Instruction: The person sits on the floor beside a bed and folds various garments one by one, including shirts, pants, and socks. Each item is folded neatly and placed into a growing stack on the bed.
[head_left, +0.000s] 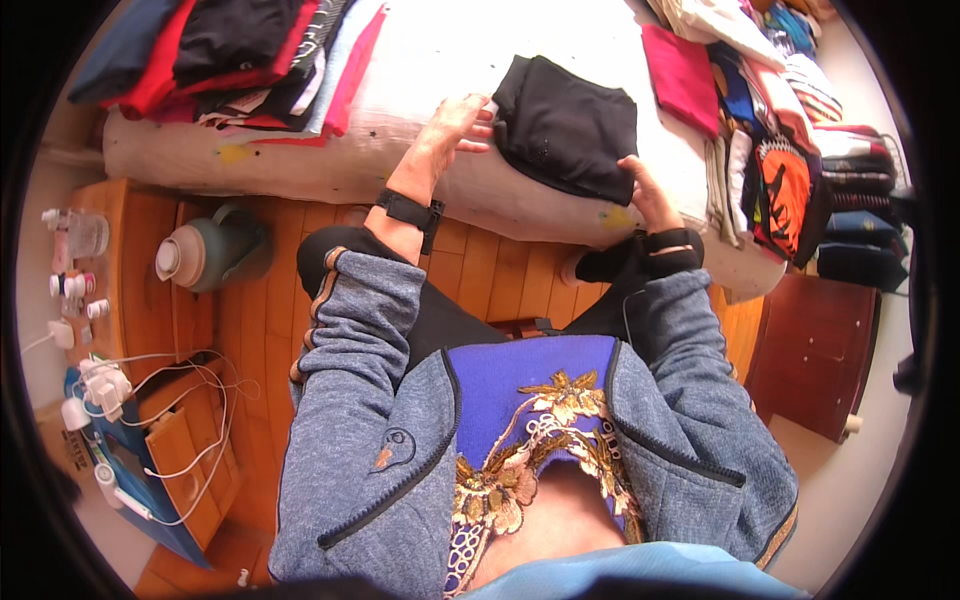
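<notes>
A folded black garment (574, 124) lies on the white bed sheet (465, 45), near the front edge of the bed. My left hand (456, 129) is at its left side, fingers apart and nothing in them. At the garment's right front corner is my right hand (652, 193), with a fingertip against the cloth edge. Its other fingers are partly hidden, so whether it pinches the cloth cannot be told. Both wrists wear black bands.
Folded clothes (240, 60) are stacked at the bed's left. More clothes, with a folded pink-red cloth (681, 79), cover the right. A thermos jug (214, 251) stands by a wooden cabinet (150, 277). White cables (217, 405) hang at lower left; a dark red cabinet (814, 349) stands right.
</notes>
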